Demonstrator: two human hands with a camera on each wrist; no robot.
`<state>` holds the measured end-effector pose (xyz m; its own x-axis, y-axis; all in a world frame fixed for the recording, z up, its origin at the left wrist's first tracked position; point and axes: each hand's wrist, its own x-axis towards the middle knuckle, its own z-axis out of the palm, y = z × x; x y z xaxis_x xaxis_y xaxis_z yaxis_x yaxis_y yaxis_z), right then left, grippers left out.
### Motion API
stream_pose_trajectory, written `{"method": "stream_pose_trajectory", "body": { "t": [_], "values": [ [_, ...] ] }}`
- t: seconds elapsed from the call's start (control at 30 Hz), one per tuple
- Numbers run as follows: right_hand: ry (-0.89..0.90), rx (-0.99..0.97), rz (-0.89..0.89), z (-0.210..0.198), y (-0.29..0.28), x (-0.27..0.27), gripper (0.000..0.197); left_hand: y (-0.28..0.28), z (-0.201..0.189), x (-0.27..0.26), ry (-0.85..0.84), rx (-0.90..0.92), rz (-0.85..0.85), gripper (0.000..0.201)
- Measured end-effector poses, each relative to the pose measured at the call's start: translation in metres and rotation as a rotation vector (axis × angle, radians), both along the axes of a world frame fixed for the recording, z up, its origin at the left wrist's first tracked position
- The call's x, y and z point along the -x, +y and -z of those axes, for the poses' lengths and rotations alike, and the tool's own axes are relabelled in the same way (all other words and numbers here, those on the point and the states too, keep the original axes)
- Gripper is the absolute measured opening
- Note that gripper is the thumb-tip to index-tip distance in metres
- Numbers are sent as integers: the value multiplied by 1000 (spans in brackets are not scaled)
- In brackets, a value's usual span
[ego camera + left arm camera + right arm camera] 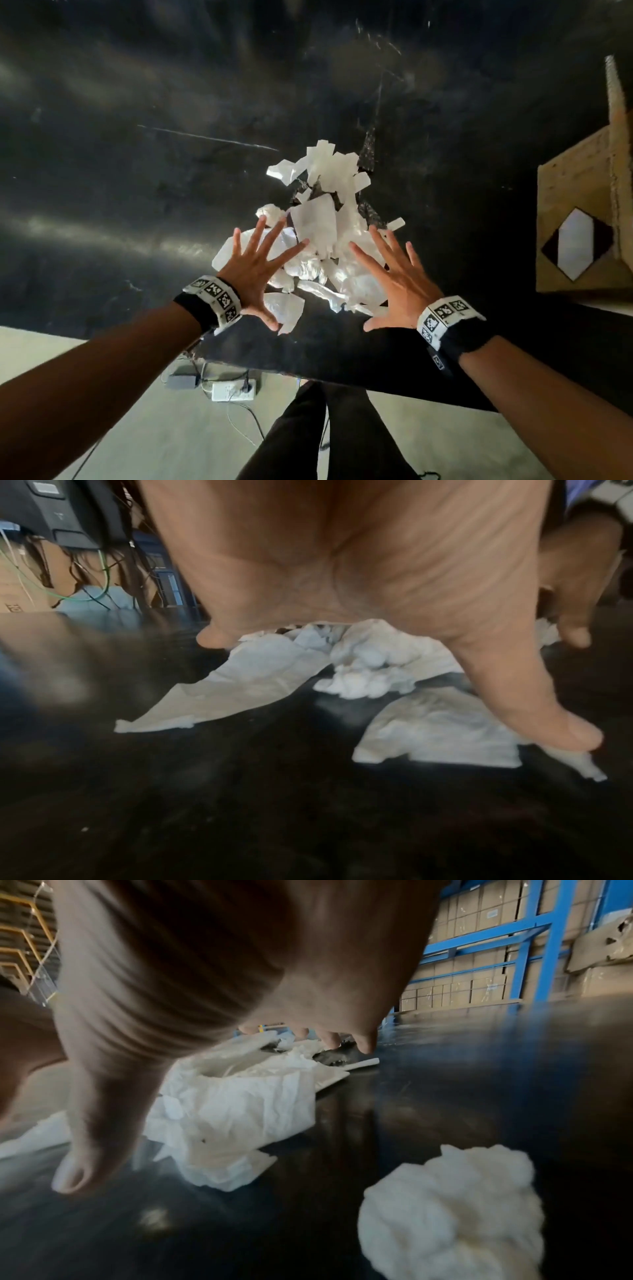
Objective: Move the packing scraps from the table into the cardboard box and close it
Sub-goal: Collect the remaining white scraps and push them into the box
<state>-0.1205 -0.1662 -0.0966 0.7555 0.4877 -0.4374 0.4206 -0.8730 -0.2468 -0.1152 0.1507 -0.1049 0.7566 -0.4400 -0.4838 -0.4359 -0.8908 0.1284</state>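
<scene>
Both hands are spread wide with straight fingers and nothing is gripped: the left hand (251, 274) is held over the near left side of the packing scraps (325, 236) and the right hand (397, 284) over the near right side. The scraps are heaped in one white pile on the dark desk (137, 205), while the cardboard box (582, 212) is stood well apart at the right edge with a flap raised. By this showing nothing has been moved yet, so gathering, loading and closing are all judged to be left
</scene>
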Motion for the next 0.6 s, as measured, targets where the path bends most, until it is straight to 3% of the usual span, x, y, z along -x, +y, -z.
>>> {"method": "stream_pose_trajectory", "body": {
  "t": [0.13,0.23,0.4,0.5,0.6],
  "values": [
    [56,-3,35,13,21,-26,152,-1,11,-22,27,87,-18,154],
    [53,-18,41,12,35,-41,152,-14,7,-36,-78,177,-107,151],
    [13,11,30,-12,31,-69,168,-23,-5,-48,-150,128,-54,159],
    [13,59,-73,-10,37,-88,175,-31,3,-50,-103,94,32,165],
    [42,84,-144,5,49,-104,180,-34,20,-56,-22,87,7,167]
  ]
}}
